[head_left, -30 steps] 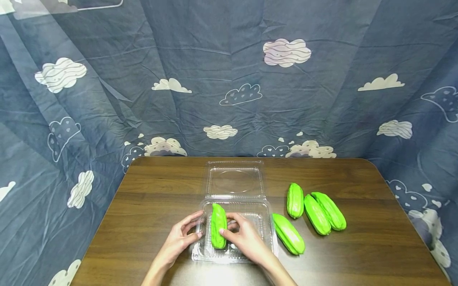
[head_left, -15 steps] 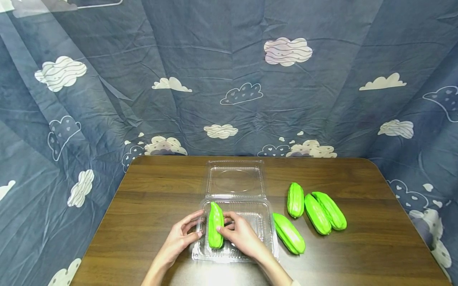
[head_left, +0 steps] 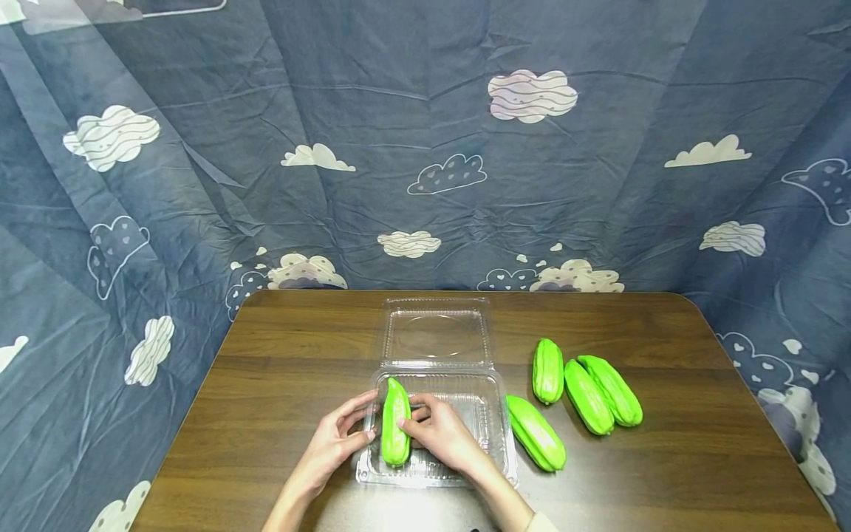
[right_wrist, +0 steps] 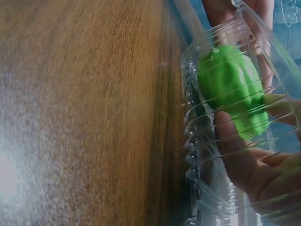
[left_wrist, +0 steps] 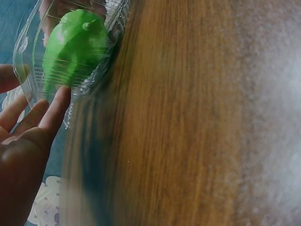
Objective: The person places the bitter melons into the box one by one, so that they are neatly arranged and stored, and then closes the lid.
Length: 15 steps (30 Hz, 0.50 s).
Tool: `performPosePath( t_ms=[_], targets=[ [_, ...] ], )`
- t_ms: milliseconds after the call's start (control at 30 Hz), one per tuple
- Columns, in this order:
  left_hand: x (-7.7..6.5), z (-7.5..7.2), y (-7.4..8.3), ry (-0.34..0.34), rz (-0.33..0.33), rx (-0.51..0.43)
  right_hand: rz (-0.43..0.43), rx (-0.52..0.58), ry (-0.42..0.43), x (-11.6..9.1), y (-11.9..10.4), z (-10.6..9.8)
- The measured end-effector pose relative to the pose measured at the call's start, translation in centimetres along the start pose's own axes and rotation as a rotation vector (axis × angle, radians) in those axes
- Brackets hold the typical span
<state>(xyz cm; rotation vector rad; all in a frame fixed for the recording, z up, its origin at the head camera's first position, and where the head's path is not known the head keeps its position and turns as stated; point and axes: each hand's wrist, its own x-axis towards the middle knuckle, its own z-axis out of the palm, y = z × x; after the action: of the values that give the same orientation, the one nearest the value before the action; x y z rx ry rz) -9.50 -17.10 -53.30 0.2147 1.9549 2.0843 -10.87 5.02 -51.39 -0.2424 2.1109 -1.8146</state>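
Head view above, 2 wrist close-ups, shared clear container (head_left: 475,406)

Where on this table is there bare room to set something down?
The table is bare left of the clear container and left hand, and right of the four green ribbed pieces. Crowded: the container's left half, where the right hand holds a fifth piece.

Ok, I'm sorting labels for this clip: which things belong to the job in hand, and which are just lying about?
Part of the job:
right hand
green vegetable it holds
open clear container
left hand at its side
four loose green vegetables, probably

Just around:
wooden table
cloud-print cloth
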Motion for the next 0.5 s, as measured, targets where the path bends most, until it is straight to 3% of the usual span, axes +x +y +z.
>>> performPosePath(
  t_ms=[300,500],
  targets=[
    [-0.02,-0.04,-0.01,-0.010,0.004,0.010,0.059,0.097,-0.004,0.28,0.18,0.71],
    [-0.12,0.06,0.12,0.000,-0.019,-0.001,0.043,0.057,0.030,0.35,0.17,0.81]
  ],
)
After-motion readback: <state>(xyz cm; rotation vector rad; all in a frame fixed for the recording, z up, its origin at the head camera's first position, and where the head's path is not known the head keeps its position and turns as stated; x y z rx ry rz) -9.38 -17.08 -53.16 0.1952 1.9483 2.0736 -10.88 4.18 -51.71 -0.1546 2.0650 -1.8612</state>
